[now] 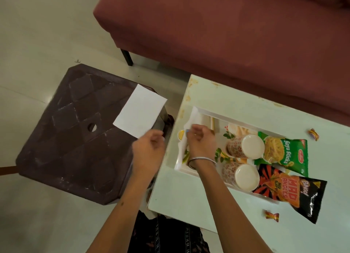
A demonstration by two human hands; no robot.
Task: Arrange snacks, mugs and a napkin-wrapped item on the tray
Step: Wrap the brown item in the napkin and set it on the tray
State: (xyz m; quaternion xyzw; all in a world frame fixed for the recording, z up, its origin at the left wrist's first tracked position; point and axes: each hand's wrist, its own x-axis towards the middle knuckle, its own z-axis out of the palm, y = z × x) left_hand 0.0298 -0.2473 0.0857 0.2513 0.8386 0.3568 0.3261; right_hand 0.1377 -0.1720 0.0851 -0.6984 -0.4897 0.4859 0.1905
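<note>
We log the left hand (149, 148) pinching the near corner of a folded white napkin (140, 111), which lies flat on a dark stool (75, 131) just beside the surface (236, 103). The right hand (200, 140) is over the left end of the tray (200, 111), fingers (190, 131) curled at a second napkin (197, 118) lying there; whether they actually grip it we cannot tell.

Handling, as we judge it: the napkin is light, limp and easily creased, so take it by an edge or corner, lightly. Its long axis runs from the near corner up and to the right, toward the sofa (227, 34).

Two mugs (244, 146) lie on their sides in the tray, bases toward us; they look breakable, so grip the body. Two snack packets (284, 154) overhang the right rim.
</note>
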